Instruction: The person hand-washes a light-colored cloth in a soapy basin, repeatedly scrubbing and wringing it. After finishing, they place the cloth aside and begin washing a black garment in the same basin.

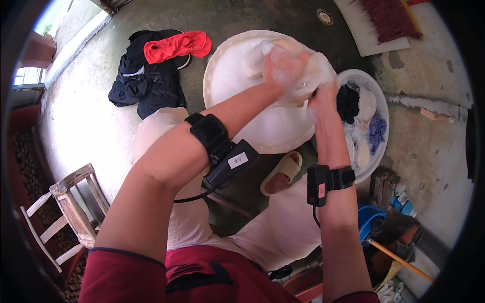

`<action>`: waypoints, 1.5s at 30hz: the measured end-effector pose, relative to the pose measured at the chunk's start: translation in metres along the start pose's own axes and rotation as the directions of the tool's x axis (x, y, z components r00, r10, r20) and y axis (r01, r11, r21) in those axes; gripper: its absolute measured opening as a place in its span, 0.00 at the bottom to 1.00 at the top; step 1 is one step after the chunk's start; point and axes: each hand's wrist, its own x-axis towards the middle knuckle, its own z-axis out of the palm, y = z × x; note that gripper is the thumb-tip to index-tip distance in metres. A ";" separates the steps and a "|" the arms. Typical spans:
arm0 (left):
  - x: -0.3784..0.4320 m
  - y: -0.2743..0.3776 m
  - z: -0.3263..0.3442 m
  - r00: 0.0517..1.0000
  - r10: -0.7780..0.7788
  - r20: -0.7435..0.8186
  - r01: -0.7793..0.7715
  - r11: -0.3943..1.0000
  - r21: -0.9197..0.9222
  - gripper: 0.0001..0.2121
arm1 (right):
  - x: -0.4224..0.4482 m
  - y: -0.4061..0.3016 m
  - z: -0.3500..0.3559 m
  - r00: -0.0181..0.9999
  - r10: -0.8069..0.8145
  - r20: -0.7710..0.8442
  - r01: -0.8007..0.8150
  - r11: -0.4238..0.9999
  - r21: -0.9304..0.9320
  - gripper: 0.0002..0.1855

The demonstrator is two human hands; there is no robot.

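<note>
In front of me stands a large round white basin [207, 81] of whitish, soapy water. My left hand [287, 67] grips a pale, foam-covered cloth [290, 43] over the basin's far right part. Thick lather hides parts of its fingers. My right hand [325, 85] holds the same cloth near the right rim, its fingers mostly buried under suds. The wet cloth is bunched between and beyond both hands.
Right of the basin, a smaller white tub [383, 98] holds wet black, white and blue laundry. Black clothes [151, 83] and a red garment [178, 46] lie at the left. A wooden chair [72, 212] and a blue dustpan [369, 219] flank me.
</note>
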 end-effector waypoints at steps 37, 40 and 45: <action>0.011 -0.071 -0.017 0.650 -0.515 0.559 0.725 0.641 -0.252 0.44 | 0.060 0.128 -0.067 0.876 -0.151 0.458 0.481 0.350 -0.804 0.29; 0.009 -0.080 -0.012 0.648 -0.548 0.528 0.740 0.617 -0.268 0.46 | 0.075 0.166 -0.083 0.948 -0.058 0.314 0.319 0.241 -0.917 0.33; 0.006 -0.083 -0.001 0.600 -0.595 0.535 0.786 0.564 -0.255 0.46 | 0.076 0.137 -0.061 0.988 0.054 0.142 0.094 0.519 -0.850 0.31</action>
